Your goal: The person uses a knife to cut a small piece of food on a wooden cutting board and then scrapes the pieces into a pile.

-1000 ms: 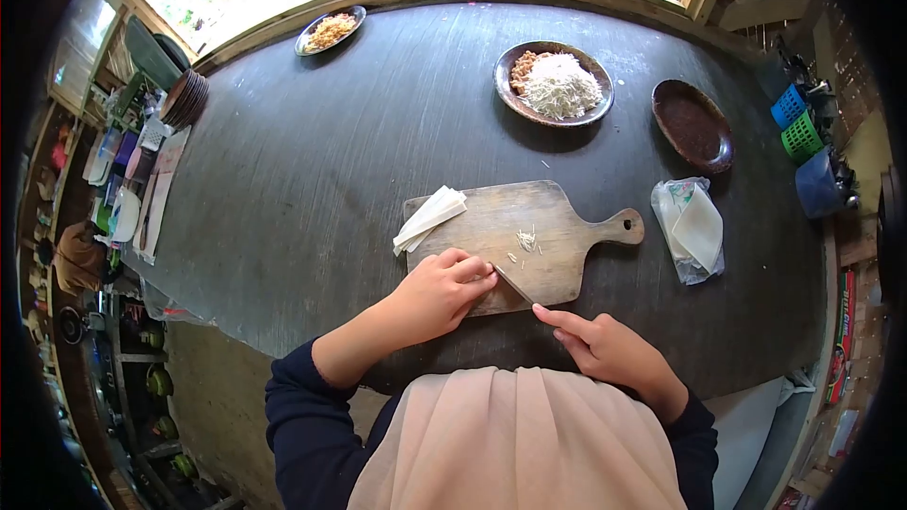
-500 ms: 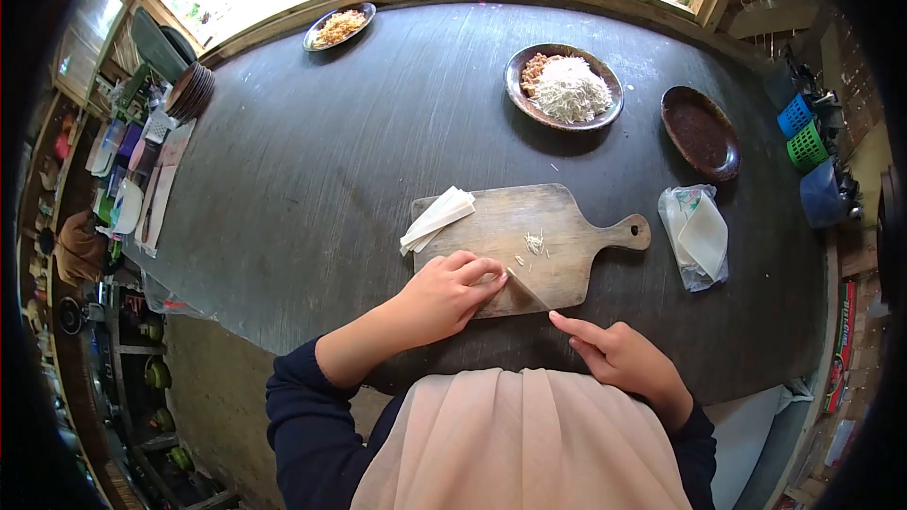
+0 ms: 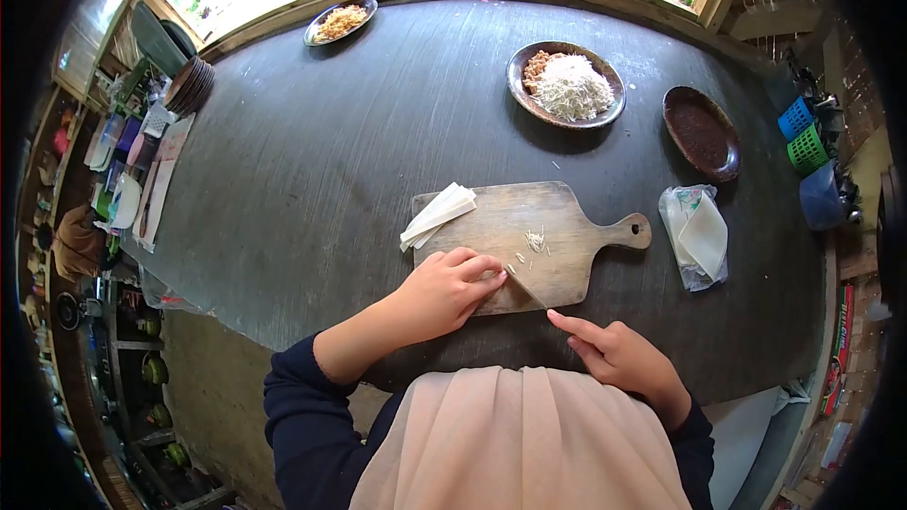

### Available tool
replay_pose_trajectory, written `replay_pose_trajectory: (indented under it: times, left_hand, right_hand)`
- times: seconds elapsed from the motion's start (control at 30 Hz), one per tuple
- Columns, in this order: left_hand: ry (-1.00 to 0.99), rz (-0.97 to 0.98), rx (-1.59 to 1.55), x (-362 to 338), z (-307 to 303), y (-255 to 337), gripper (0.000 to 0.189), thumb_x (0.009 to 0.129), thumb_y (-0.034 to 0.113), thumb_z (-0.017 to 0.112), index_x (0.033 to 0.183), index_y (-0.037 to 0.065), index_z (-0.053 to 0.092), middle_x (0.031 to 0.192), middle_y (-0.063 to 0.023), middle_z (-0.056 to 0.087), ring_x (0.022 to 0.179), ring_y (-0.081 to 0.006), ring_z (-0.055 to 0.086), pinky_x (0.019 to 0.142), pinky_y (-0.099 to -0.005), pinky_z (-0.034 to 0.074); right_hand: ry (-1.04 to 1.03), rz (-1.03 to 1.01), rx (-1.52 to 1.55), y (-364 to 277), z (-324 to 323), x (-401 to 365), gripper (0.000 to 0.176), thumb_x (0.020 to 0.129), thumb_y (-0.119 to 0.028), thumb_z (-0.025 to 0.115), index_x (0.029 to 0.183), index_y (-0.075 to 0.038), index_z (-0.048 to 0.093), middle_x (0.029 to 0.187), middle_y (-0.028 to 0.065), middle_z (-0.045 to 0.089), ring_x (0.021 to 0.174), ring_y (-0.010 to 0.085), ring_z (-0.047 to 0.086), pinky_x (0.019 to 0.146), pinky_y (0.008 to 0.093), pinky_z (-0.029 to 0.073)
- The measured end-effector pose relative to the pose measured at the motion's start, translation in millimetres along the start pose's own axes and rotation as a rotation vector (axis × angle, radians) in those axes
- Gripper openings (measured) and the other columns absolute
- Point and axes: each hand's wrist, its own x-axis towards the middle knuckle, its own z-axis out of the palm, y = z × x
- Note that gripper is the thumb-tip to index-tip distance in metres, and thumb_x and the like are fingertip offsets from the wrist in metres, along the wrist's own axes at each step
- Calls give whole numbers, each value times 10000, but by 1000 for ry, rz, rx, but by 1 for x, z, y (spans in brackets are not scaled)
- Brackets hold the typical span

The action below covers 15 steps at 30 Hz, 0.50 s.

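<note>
A wooden cutting board (image 3: pixel 553 203) with a handle lies before me. On it, my left hand (image 3: pixel 446 291) is closed, fingertips pressed down on a white strip that is mostly hidden beneath them. My right hand (image 3: pixel 619 354) grips a knife (image 3: pixel 531 294), its index finger along the blade's back; the handle is hidden in the palm. The blade rests at an angle on the board, right beside the left fingertips. A few thin white slivers (image 3: pixel 536 242) lie past the blade. Flat white strips (image 3: pixel 437 215) are piled at the board's far left corner.
A brown plate (image 3: pixel 518 102) holds white shreds and brown pieces. Nearby are a dark oval dish (image 3: pixel 701 137) and a plastic packet (image 3: pixel 694 238) with white sheets. A small plate (image 3: pixel 315 36) of orange-brown food stands at the back. Stacked plates (image 3: pixel 190 87) sit at the left edge.
Hardly anything differs. The knife and right hand have shifted very slightly, and another small white piece lies by the blade. The left hand stays in place.
</note>
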Motion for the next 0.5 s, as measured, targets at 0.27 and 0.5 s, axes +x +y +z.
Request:
replay_pose_trajectory:
  times: [0.27, 0.5]
  left_hand:
    - [-18, -9, -2, 0, -1, 0, 418, 819, 75, 690, 1234, 89, 651, 1254, -35, 587, 1092, -248, 572, 912, -384, 494]
    - [-13, -10, 26, -1, 0, 1, 409, 828, 85, 691, 1235, 93, 651, 1250, -35, 582, 1097, -240, 570, 902, -384, 493]
  right_hand:
    - [-7, -16, 13, 1, 0, 1, 501, 944, -78, 592, 1422, -203, 510, 589, 189, 552, 477, 357, 541, 517, 407, 454]
    - [28, -46, -64, 1, 4, 1, 491, 943, -91, 597, 1412, -212, 520, 587, 189, 558, 489, 363, 561, 522, 423, 465]
